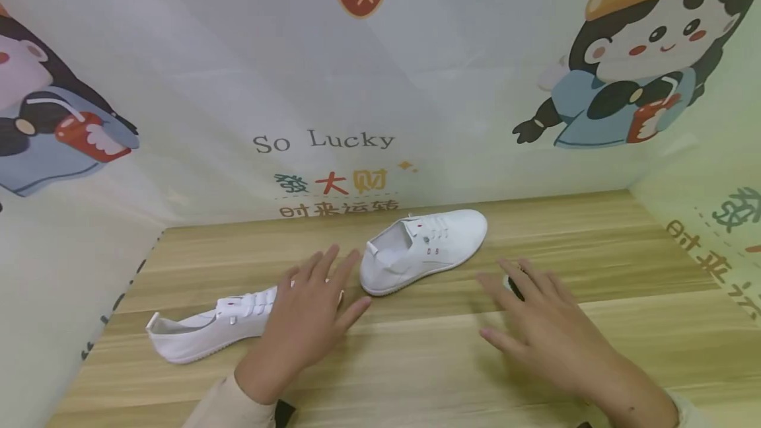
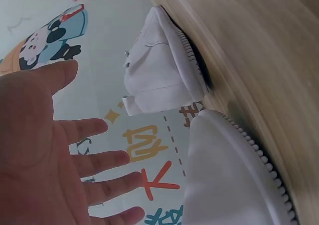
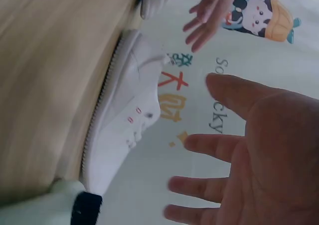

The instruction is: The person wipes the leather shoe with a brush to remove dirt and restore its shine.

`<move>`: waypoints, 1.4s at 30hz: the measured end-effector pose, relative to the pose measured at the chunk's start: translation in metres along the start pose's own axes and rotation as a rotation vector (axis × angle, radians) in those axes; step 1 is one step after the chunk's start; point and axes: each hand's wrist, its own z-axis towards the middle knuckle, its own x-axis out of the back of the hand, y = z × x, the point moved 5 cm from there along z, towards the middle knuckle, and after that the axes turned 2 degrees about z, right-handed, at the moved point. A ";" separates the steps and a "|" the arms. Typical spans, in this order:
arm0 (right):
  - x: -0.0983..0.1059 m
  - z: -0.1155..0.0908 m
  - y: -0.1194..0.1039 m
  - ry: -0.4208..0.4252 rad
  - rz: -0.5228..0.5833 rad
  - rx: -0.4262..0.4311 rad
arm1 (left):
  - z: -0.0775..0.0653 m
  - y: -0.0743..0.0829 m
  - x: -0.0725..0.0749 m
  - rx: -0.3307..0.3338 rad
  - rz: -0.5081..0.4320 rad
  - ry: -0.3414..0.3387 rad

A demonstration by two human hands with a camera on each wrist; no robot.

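Two white lace-up shoes lie on the wooden surface. My left hand (image 1: 306, 309) hovers with fingers spread over the toe of the left shoe (image 1: 190, 335), hiding much of its front half. The other shoe (image 1: 440, 249) lies farther back, its toe pointing right; it shows side-on in the right wrist view. My right hand (image 1: 541, 329), fingers spread, is held to the right of that shoe. Under its fingers is a small pale thing with a black band (image 3: 87, 207), mostly hidden in the head view. Both palms hold nothing.
The wood-grain tabletop (image 1: 416, 362) meets a pale printed backdrop (image 1: 452, 137) behind and at both sides. Cartoon figures (image 1: 648, 65) and lettering (image 1: 324, 141) are printed on it.
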 end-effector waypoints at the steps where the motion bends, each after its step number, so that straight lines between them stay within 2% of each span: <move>1: 0.002 0.000 0.003 0.003 0.004 -0.001 | 0.003 0.000 -0.001 -0.004 -0.003 -0.006; 4: 0.005 -0.002 0.017 -0.025 0.020 -0.036 | 0.011 0.003 -0.006 -0.020 -0.011 -0.032; 9: 0.003 -0.001 0.047 -0.195 0.068 -0.162 | 0.026 0.011 -0.010 -0.043 -0.001 -0.066; 11: 0.002 0.000 0.056 -0.235 0.079 -0.189 | 0.033 0.015 -0.010 -0.046 -0.008 -0.071; 15: -0.002 0.001 0.068 -0.233 0.079 -0.170 | 0.046 0.022 -0.015 -0.052 -0.017 -0.097; 21: -0.017 0.000 0.082 -0.237 0.124 -0.162 | 0.060 0.034 -0.029 -0.074 -0.033 -0.146; 27: -0.026 0.000 0.086 -0.245 0.147 -0.183 | 0.063 0.042 -0.035 -0.093 0.008 -0.147; 33: -0.033 0.000 0.082 -0.289 0.212 -0.231 | 0.063 0.041 -0.041 -0.092 0.026 -0.163; 39: -0.034 -0.001 0.081 -0.305 0.251 -0.242 | 0.061 0.040 -0.040 -0.132 0.088 -0.096; 42: -0.036 -0.002 0.081 -0.316 0.284 -0.238 | 0.057 0.041 -0.040 -0.157 0.085 -0.080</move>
